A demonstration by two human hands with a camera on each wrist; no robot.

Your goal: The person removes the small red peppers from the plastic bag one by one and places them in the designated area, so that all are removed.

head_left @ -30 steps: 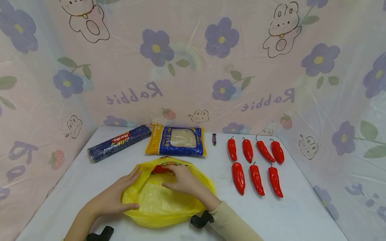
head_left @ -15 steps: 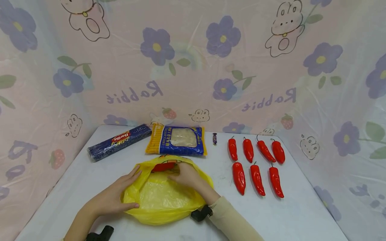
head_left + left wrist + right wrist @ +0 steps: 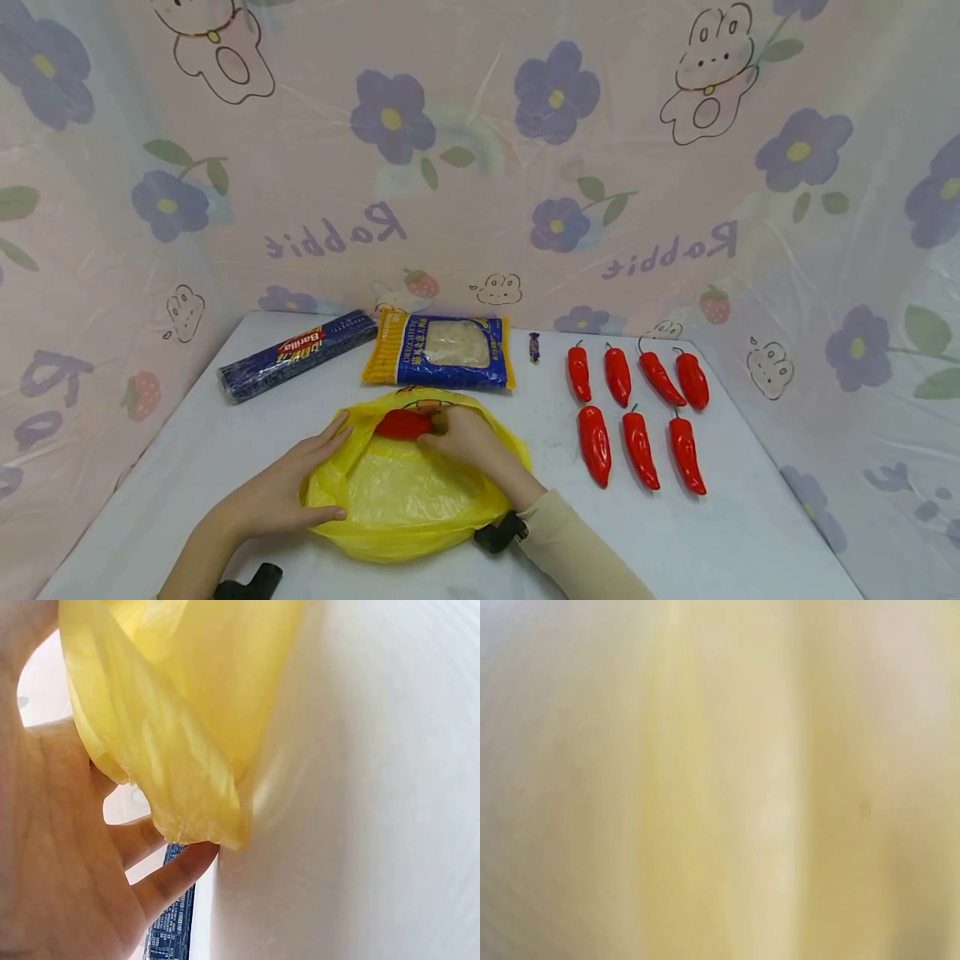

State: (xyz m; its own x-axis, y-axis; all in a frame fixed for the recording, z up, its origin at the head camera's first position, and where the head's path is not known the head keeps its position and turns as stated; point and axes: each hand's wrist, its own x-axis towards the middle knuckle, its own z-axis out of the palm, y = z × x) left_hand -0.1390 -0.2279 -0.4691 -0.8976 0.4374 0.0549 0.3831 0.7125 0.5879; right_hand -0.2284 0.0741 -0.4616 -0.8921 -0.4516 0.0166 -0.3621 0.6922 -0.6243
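A person loads a red pepper into a yellow plastic bag lying near the front of the white bench. The right hand reaches into the mouth of the bag, its grip closed round the stem end of the pepper, which sits at the bag's far rim, half inside. The left hand lies flat on the left side of the bag, fingers straight and thumb spread, pinning the plastic to the bench; the left wrist view shows the same fingers against a bunched yellow fold. The right wrist view is filled with blurred yellow plastic and tells nothing more. To the right of the bag, seven more red peppers wait in two rows, four far and three near. Far of the bag lie a blue packet of noodles, a dark blue pack of spaghetti to its left, and a small wrapped sweet to its right. By appearance the step in hand is placing one pepper in the bag; the next move seems to call for pushing it deeper, letting go, and keeping the mouth held wide with the left hand.
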